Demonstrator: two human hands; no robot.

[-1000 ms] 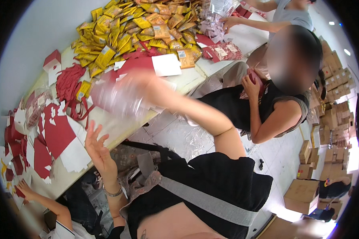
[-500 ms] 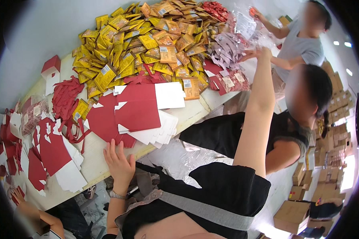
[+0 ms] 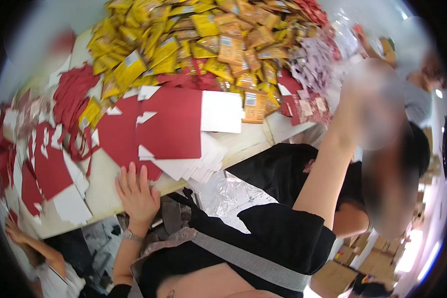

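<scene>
Several red-and-white card sheets [image 3: 169,121] lay in a stack on the table [image 3: 248,148], just beyond the left hand [image 3: 138,194], whose fingertips were at the stack's near edge. That hand was released, palm down, fingers straight. Yellow packets [image 3: 156,49] were heaped past the sheets, and red strips [image 3: 74,89] lay ahead and leftward. Blur covered the right hand [image 3: 357,90], so I could not tell its grip.

left hand [image 3: 138,196] flat at counter [image 3: 253,141] edge, fingertips [image 3: 124,171] by red-white card stack [image 3: 171,124] | right arm [image 3: 323,174] stretched out, end blurred | from here, yellow-orange packets [image 3: 169,47] heaped behind
</scene>
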